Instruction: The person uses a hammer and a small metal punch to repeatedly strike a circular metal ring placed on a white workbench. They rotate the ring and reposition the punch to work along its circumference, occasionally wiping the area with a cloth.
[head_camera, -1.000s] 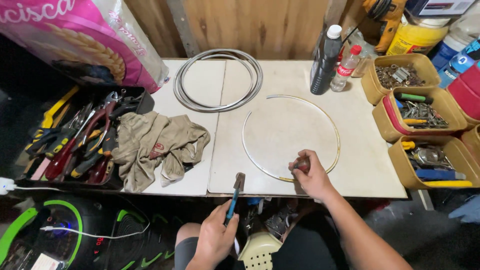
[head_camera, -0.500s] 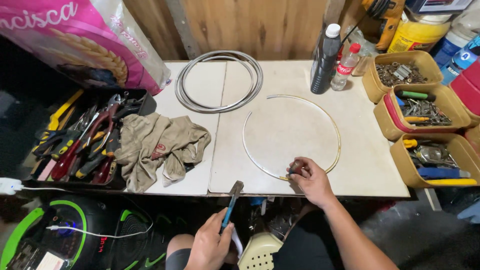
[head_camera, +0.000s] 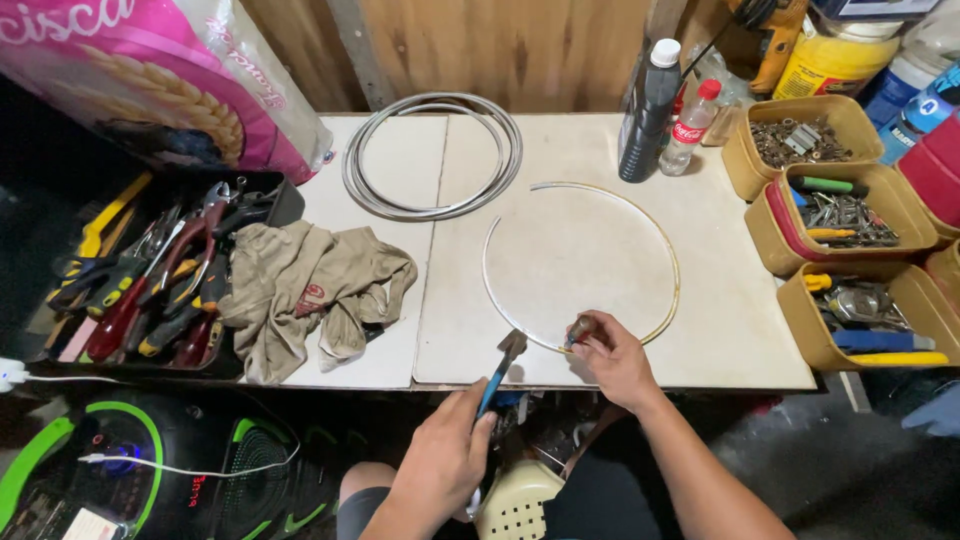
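Left hand (head_camera: 445, 462): at 6 o'clock below the near bench edge, fingers wrapped around the blue handles of pliers (head_camera: 497, 373), whose dark nose points up toward the bench edge.

Right hand (head_camera: 617, 362): at 5 o'clock on the near part of the bench (head_camera: 740, 330), fingertips pinching a small brown piece against the near arc of the wire hoop (head_camera: 668, 250).

Wire hoop: thin, pale, lying flat on the white bench top at centre; open gap at its 11 o'clock side.

Rag (head_camera: 305, 290): tan, crumpled, at 9 o'clock of the hoop, lapping the tool tray.

Tool tray (head_camera: 150, 275): dark, at far 9 o'clock, filled with pliers and cutters with red, yellow and black handles.

Tan bins (head_camera: 790, 215): three, stacked along 3 o'clock, holding metal hardware, screwdrivers and small tools.

Cable coil (head_camera: 432, 155): grey, several loops, at 11 o'clock, well apart from the hoop.

Bottles: one tall dark bottle (head_camera: 646, 115) with white cap and one small clear bottle (head_camera: 693, 128) with red cap, at 1 o'clock, just beside each other.

Pink sack (head_camera: 150, 80): large, at far 10 o'clock.
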